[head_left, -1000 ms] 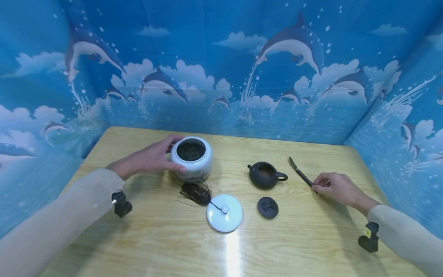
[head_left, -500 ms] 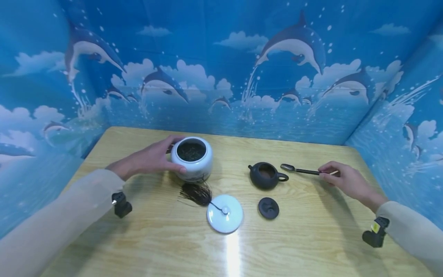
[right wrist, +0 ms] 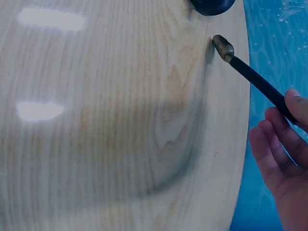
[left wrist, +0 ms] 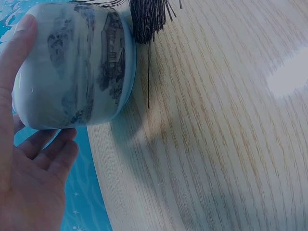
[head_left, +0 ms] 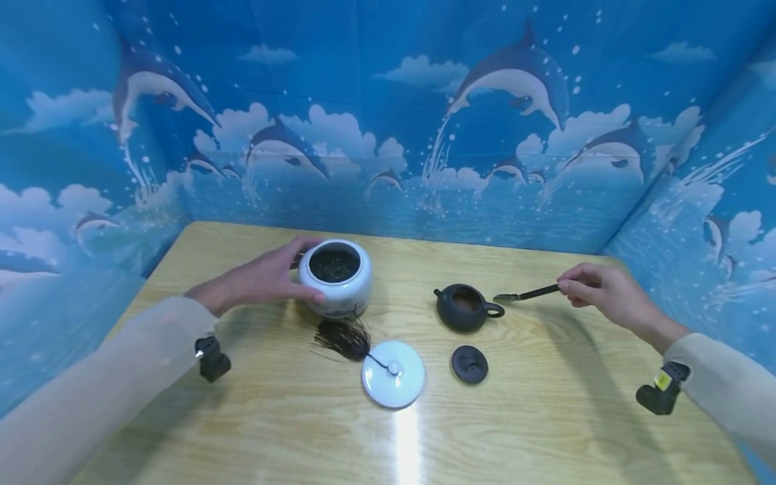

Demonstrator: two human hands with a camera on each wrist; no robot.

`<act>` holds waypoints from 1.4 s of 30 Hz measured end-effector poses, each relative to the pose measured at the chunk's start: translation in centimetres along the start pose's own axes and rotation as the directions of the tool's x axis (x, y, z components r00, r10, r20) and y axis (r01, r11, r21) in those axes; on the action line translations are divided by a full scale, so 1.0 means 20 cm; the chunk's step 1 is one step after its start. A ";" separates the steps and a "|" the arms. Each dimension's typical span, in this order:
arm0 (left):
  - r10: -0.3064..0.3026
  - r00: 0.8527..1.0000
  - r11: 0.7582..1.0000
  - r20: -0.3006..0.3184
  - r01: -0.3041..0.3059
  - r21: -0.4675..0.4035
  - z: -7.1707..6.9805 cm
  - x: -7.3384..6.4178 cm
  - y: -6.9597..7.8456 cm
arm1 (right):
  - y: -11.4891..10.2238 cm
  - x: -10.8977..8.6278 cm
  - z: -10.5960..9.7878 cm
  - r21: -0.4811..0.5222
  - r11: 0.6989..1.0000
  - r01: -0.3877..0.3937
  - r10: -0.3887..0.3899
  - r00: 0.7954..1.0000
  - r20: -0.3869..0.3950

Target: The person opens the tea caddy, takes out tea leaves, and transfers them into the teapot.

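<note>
My left hand grips the white porcelain tea jar at the left, thumb along its front and fingers behind. The jar stands upright and uncovered, dark loose leaves visible inside; its painted scenery shows in the left wrist view. At the right, my right hand pinches the end of a black-handled tea scoop between thumb and fingers. The scoop's metal head points left, over the table, close to the handle of a dark teapot. That teapot has no lid on and its inside looks brownish.
In front of the teapot lies its round dark lid. The jar's white lid lies left of that, a dark tassel tied to its knob. A dolphin-print curtain encloses the back and sides of the wooden table.
My right hand has lifted the tea scoop and moved it up and away from me, swinging its head round to point left towards the teapot. The left hand and jar stay put.
</note>
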State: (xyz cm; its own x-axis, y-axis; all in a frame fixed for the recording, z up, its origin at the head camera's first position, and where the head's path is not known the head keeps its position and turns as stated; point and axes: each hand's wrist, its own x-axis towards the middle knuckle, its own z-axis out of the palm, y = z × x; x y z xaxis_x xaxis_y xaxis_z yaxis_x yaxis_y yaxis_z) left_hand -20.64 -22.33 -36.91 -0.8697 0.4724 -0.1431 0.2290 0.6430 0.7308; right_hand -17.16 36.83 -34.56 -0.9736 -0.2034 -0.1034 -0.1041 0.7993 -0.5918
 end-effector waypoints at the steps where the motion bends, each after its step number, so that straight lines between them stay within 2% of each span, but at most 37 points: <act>1: 0.001 1.000 1.000 0.001 -0.001 -0.001 0.00 0.00 0.00 | -0.01 0.01 -0.01 -0.014 1.000 0.007 -0.007 1.000 0.003; 9: -0.004 1.000 1.000 0.000 0.004 -0.003 0.00 0.00 0.00 | -0.18 0.05 -0.14 -0.150 0.989 -0.010 0.007 1.000 -0.016; 15: -0.010 1.000 1.000 0.001 0.010 0.009 -0.01 0.00 0.00 | -0.31 0.09 -0.20 -0.168 0.986 -0.025 0.013 0.997 -0.074; 20: -0.014 1.000 1.000 0.002 0.014 0.013 -0.01 0.00 0.01 | -0.43 0.13 -0.23 -0.165 0.986 -0.020 0.011 0.998 -0.057; 27: 0.002 1.000 1.000 0.001 -0.002 0.015 0.00 0.01 0.00 | -0.63 0.20 -0.19 -0.136 0.990 0.035 -0.041 0.998 -0.040; 34: 0.003 1.000 1.000 0.001 -0.003 0.007 0.00 0.01 0.00 | -0.80 0.26 -0.11 -0.086 0.990 0.116 -0.117 0.993 -0.014; 42: 0.012 1.000 1.000 0.000 -0.012 -0.002 0.00 0.00 0.00 | -0.99 0.31 -0.01 0.044 0.976 0.211 -0.211 0.977 -0.007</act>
State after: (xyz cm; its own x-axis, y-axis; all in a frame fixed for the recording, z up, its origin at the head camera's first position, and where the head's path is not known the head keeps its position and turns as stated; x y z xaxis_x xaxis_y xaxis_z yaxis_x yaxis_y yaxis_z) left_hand -20.68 -22.32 -36.99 -0.8668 0.4802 -0.1341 0.2386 0.6358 0.7340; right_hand -21.09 19.80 -23.28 -0.9311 -0.3637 0.0296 -0.2986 0.7127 -0.6348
